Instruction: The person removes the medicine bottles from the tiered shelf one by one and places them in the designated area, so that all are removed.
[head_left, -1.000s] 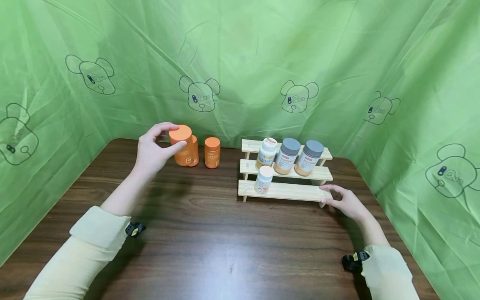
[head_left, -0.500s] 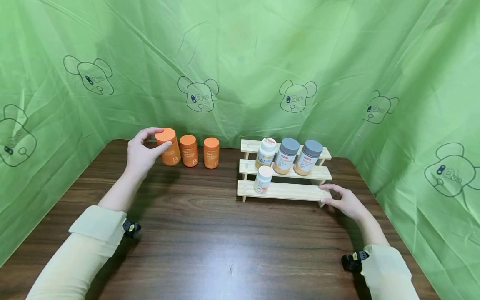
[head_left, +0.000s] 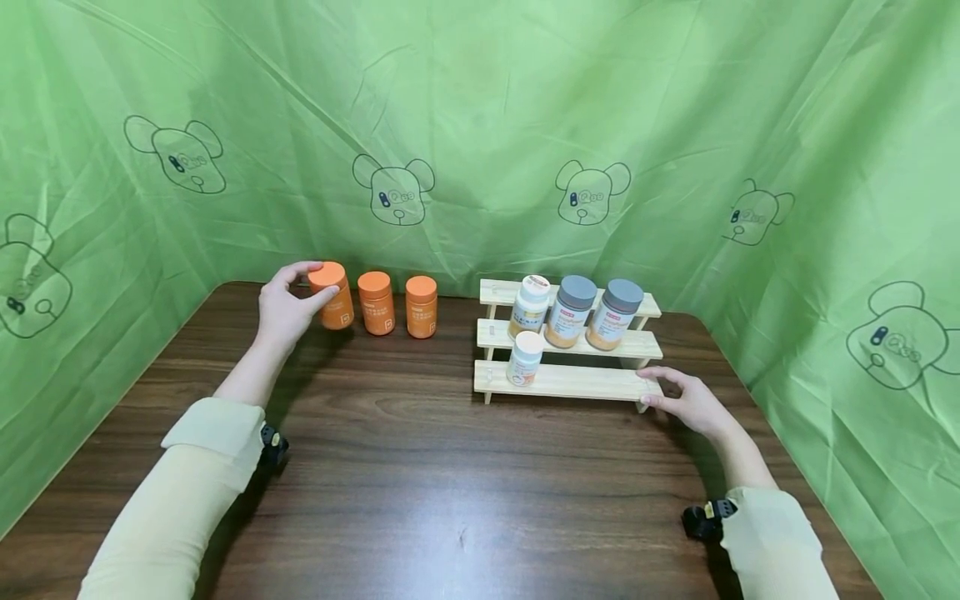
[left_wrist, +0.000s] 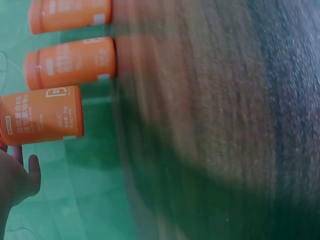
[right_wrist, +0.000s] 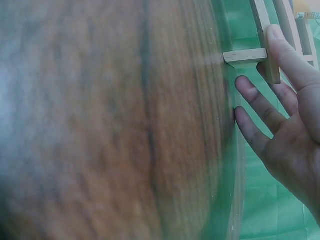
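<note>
In the head view my left hand [head_left: 288, 307] pinches an orange bottle [head_left: 335, 308] near its cap, between thumb and fingers. The left wrist view has this bottle [left_wrist: 45, 115] upright relative to its neighbours, its base a little above the tabletop. Two more orange bottles [head_left: 377, 310] [head_left: 422, 315] stand in a row to its right. My right hand [head_left: 693, 404] grips the right end of the lowest step of a three-step wooden rack [head_left: 585, 382]. In the right wrist view the thumb [right_wrist: 292, 55] lies on one side of that board, with a finger behind it.
On the rack's middle step stand a white-capped bottle [head_left: 529, 307] and two grey-capped bottles [head_left: 572, 312] [head_left: 615, 315]. A small white bottle [head_left: 525, 358] is at the left of the lowest step. Green cloth [head_left: 480, 100] surrounds the dark wood table [head_left: 450, 483].
My left hand has carried the orange bottle left, away from overlapping the middle orange bottle, then slightly lower. The right hand has stayed on the rack.
</note>
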